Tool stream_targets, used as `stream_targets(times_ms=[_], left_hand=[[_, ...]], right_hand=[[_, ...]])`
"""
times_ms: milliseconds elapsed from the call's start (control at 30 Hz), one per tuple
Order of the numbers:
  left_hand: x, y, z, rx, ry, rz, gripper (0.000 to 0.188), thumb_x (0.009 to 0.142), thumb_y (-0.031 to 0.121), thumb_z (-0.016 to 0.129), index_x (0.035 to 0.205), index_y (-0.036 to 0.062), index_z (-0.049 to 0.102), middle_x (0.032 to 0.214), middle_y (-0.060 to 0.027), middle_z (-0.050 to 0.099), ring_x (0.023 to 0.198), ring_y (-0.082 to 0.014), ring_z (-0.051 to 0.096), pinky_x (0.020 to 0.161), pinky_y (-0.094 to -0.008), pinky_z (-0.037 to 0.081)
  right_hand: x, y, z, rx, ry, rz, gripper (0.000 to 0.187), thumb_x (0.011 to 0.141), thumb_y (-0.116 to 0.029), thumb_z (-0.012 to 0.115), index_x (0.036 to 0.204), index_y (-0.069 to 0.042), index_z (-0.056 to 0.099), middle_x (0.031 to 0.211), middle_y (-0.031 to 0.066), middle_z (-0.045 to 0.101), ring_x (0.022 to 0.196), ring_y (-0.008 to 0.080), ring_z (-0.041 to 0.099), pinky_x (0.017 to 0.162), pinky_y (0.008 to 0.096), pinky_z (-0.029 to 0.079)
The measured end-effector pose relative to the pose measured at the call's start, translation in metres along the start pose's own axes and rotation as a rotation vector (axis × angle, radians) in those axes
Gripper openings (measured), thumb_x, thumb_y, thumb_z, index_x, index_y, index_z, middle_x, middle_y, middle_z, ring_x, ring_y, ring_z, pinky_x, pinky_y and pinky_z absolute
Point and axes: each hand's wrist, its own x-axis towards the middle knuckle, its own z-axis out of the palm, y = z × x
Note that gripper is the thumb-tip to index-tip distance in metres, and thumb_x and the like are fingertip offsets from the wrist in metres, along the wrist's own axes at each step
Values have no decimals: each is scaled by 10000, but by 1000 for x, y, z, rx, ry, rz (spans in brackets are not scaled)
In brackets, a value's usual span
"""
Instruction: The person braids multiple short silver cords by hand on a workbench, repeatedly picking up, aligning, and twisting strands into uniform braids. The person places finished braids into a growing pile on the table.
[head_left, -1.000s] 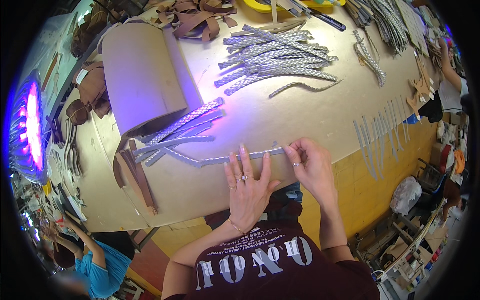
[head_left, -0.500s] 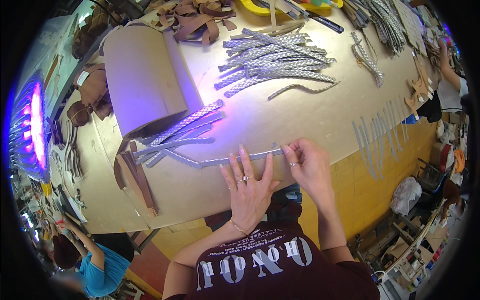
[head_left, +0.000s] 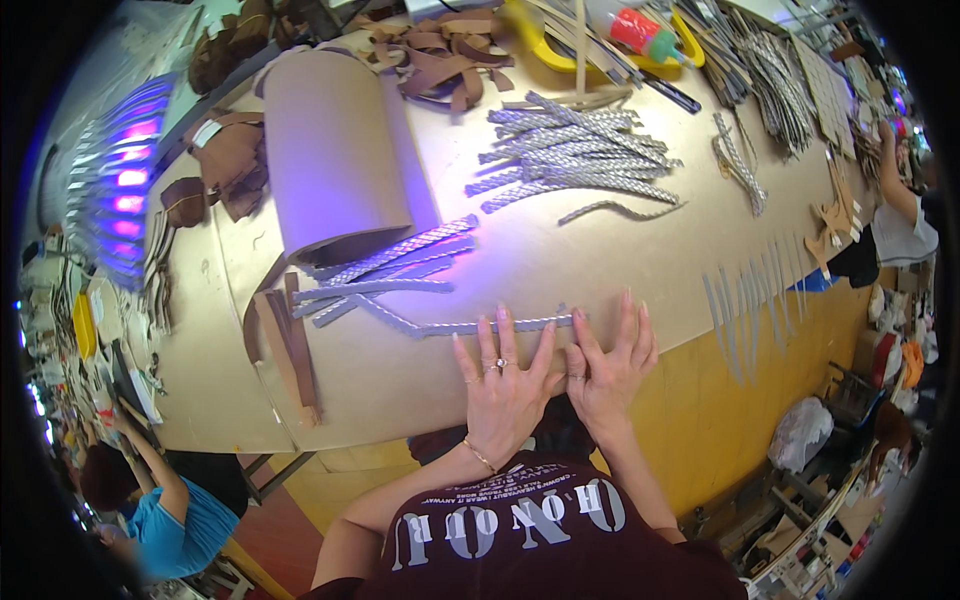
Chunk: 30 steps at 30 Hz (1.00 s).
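A thin grey strip with a white corded edge point(head_left: 447, 329) lies along the near part of the table, its left part bending up toward a small pile of silvery braided straps point(head_left: 400, 250). My left hand point(head_left: 507, 392) rests flat with fingers spread, the fingertips on the strip. Beside it, my right hand point(head_left: 607, 378) is also flat with its fingers stretched out. Its index fingertip touches the strip's right end, and the thumbs of both hands nearly meet. Neither hand grips anything.
A large rolled brown sheet point(head_left: 335, 160) stands at the left, with brown strips point(head_left: 285, 350) near it. Farther back lie a heap of silver braids point(head_left: 575, 150), brown scraps point(head_left: 450, 60) and a yellow tray point(head_left: 545, 50). Thin grey strips point(head_left: 740, 320) hang over the right edge.
My right hand has let go of its pinch on the strip's right end and now lies flat with fingers extended. My left hand stays on the strip. The whole view has shifted slightly.
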Motion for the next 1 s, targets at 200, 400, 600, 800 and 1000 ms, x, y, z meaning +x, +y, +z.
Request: stream_targets(times_ms=[200,400,600,800,1000], left_hand=[[-8,-22,-12,-33,3,17,607,914,396,628,1450,142,498,1545,-104,423,1404,-290,420,1135,-630,229],[-12,-32,6,-56,55,152,674,899,349,586,1479,50,419,1553,-146,393,1416,-272,392,1092,-452,334],[25,-28,31,-60,274,103,314,867,123,521,1167,51,576,1189,-88,564,1133,-201,553,961,-345,414],[23,-31,5,-43,335,147,104,892,124,556,950,75,627,979,-91,622,942,-244,605,920,-377,437],[10,-59,-62,-1141,360,-186,214,961,221,639,1113,72,661,940,-81,709,854,-177,685,746,-359,540]], right_hand=[[4,15,-3,78,-89,35,448,948,-322,604,1390,-255,594,1563,271,318,1408,497,307,1125,631,244],[6,14,4,-171,238,-199,330,980,-356,602,1113,-67,693,1325,271,561,1207,437,552,988,532,465],[52,-5,9,472,127,-116,331,998,-313,576,1180,-48,653,1303,257,570,1160,401,576,963,498,479],[84,-29,10,1107,-68,159,341,1016,-271,549,1247,-28,614,1281,242,580,1113,365,599,938,464,493],[89,-21,-20,1451,-49,324,359,1034,-229,523,1313,-8,574,1259,228,589,1066,328,622,913,430,508]])
